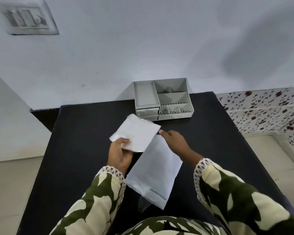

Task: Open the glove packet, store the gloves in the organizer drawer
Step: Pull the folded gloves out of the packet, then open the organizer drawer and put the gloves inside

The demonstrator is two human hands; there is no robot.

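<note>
We work at a black surface (pixel 202 133) against a white wall (pixel 143 48). Our left hand (pixel 120 154) grips a white folded sheet (pixel 136 133); our right hand (pixel 176 141) rests half-open, touching the packet (pixel 154 172) lying flat. The grey organizer (pixel 162 98) stands behind, drawers (pixel 147 111) closed.

Matt paper packet (pixel 153 170), matt black table (pixel 85 133), plastic organizer (pixel 162 99)

Black table (pixel 78 150) at centre; grey organizer (pixel 162 99) at its 12 o'clock edge, two drawers (pixel 147 111) closed. Left hand (pixel 120 154) grips a white folded packet (pixel 136 133). White outer packet (pixel 154 172) lies flat at 6 o'clock; right hand (pixel 176 140) at 3 o'clock, fingertip touching the folded packet.
</note>
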